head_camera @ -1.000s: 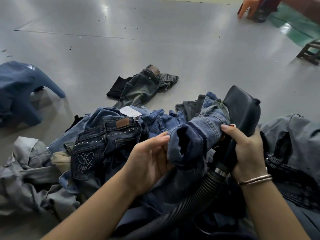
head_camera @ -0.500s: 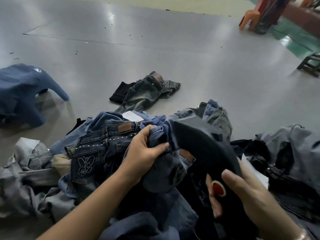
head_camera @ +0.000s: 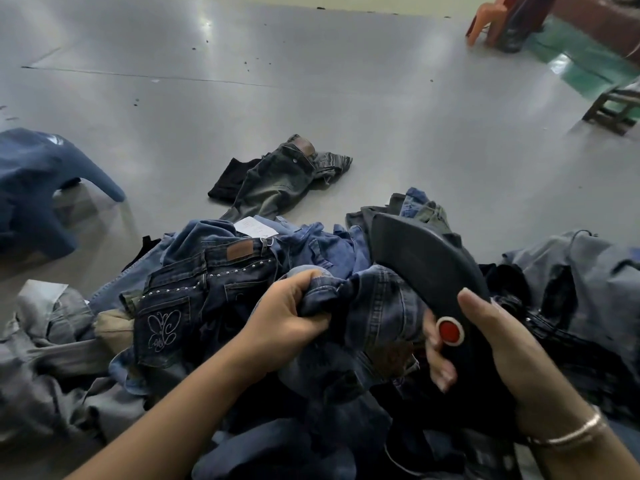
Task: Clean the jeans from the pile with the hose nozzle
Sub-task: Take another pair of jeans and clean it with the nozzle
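Grey floor (head_camera: 311, 98), jeans pile (head_camera: 214, 299) at near edge. Left hand (head_camera: 287, 327) bunching jeans (head_camera: 374, 306); right hand (head_camera: 491, 344) wrapped round nozzle (head_camera: 426, 268) — now swung down over the denim, so cleaning likely underway.

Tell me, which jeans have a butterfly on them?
The dark blue jeans left of the left hand: a pale butterfly is stitched on the back pocket, with shiny studs above. No other pair shows one.

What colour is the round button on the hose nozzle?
Red with a pale ring, on the black hose nozzle; the button shows best in the head view.
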